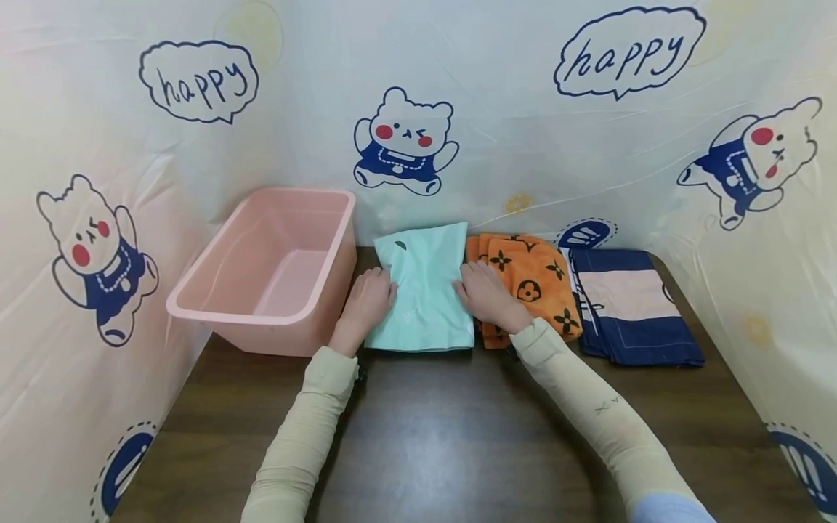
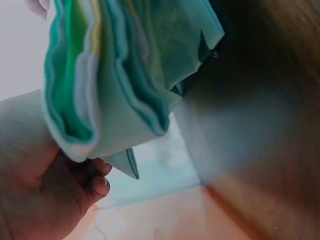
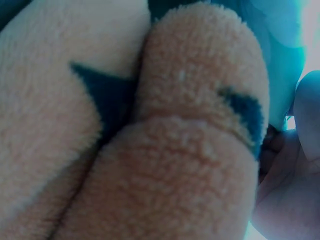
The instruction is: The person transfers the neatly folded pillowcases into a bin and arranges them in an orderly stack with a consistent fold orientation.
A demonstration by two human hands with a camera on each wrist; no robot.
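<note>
A folded mint-green fabric piece lies between a person's two hands on a dark wood-grain table, just beside a pale pink plastic tub. The left hand grasps its left edge, fingers curled at the stacked layers; the right hand grips the opposite edge, though plush cloth hides much of that hold in the right wrist view. Whether the bundle rests fully flat, the pictures cannot tell. The step looks like a two-handed grip on the folds, best done with every layer caught and matched pressure from both sides, lest the inner folds slip out. The right fingers need care: a folded orange plush towel with dark motifs sits just beside them, with a folded navy-and-pale cloth beyond.
</note>
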